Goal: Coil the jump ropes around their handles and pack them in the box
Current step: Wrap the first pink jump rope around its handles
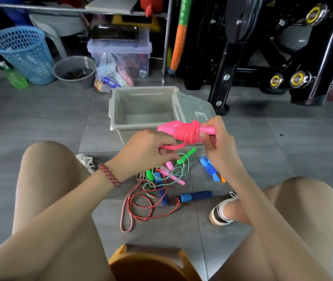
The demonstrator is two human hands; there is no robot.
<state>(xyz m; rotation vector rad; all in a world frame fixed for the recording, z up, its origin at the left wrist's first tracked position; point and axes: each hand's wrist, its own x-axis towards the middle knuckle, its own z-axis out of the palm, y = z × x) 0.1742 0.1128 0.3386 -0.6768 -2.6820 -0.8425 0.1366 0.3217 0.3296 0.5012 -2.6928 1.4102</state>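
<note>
Left grip (147,147), right grip (216,143) on pink rope (189,131); tiled floor (40,118).

Pink rope (189,131) end inside left hand (148,148)

Left hand (147,148), fingers curled palm-down, pinches the pink rope (189,132); right hand (217,138) beside it grips the handles (208,129).

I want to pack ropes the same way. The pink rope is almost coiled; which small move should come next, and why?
Probably one more turn: the left hand pinches a short loose loop of the pink rope, while the right hand grips the handles. Winding that loop on seems due before the bundle goes into the grey box.
</note>
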